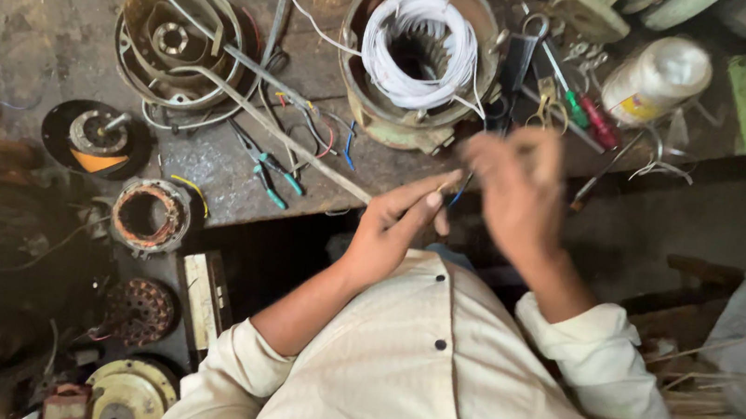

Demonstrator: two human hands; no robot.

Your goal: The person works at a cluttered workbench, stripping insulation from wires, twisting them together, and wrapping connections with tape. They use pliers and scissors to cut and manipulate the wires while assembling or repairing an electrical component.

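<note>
While the left hand (394, 226) pinches a thin wire end (450, 188) between thumb and forefinger just below the surface (210, 158) edge, the right hand (515, 193) is raised beside it, blurred, its fingers curled close; whether they grip the same wire I cannot tell. A short blue-sleeved stretch (459, 194) shows between the two hands. The step in hand looks like dressing a lead of the motor stator (419, 56), which stands at 12 o'clock from the hands, its housing holding a white-insulated winding coil (419, 51) around a toothed core, white leads trailing off left and right. The next move, by my reading, calls for a steady pinch and fine fingertip work on the tip. At 10 o'clock lie green-handled pliers (269, 174); at 1 o'clock, screwdrivers (585, 112) and a white thread spool (655, 78). A round fan housing (177, 42) at 10 o'clock holds looped cable and a bearing hub.
</note>
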